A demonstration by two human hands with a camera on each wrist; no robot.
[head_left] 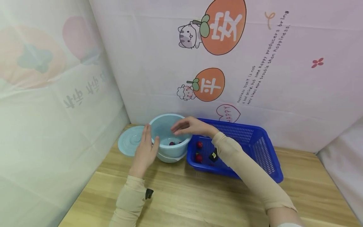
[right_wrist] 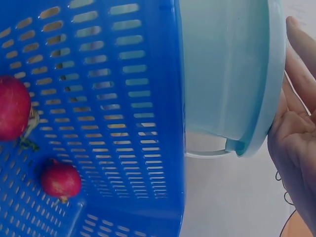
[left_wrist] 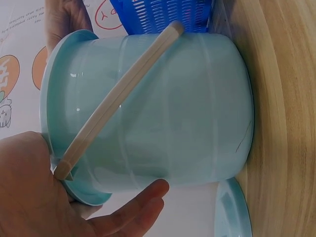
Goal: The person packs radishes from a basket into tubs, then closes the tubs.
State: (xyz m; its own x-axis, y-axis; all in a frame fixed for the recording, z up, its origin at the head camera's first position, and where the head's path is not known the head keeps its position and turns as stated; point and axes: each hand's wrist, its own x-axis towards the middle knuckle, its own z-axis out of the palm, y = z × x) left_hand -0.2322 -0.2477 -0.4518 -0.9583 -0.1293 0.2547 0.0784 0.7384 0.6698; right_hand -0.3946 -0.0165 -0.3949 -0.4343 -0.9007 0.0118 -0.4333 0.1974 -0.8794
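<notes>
A light blue bucket (head_left: 171, 153) stands upright on the table, with small dark red radishes (head_left: 172, 143) at its bottom. My left hand (head_left: 144, 153) rests against the left of its rim, fingers straight. In the left wrist view, the bucket's beige handle (left_wrist: 118, 101) hangs aslant across its side. Over the bucket's mouth, my right hand (head_left: 193, 126) has fingers loosely bent and pointing inward; nothing shows between them. Right of the bucket, a blue slotted basket (head_left: 265, 148) holds red radishes (right_wrist: 60, 180), partly hidden by my right forearm in the head view.
A round light blue lid (head_left: 129, 141) lies on the table left of the bucket. Behind everything hangs a white printed cloth (head_left: 158, 78), with another cloth wall at left. The wooden table (head_left: 193, 201) extends in front of the bucket and basket.
</notes>
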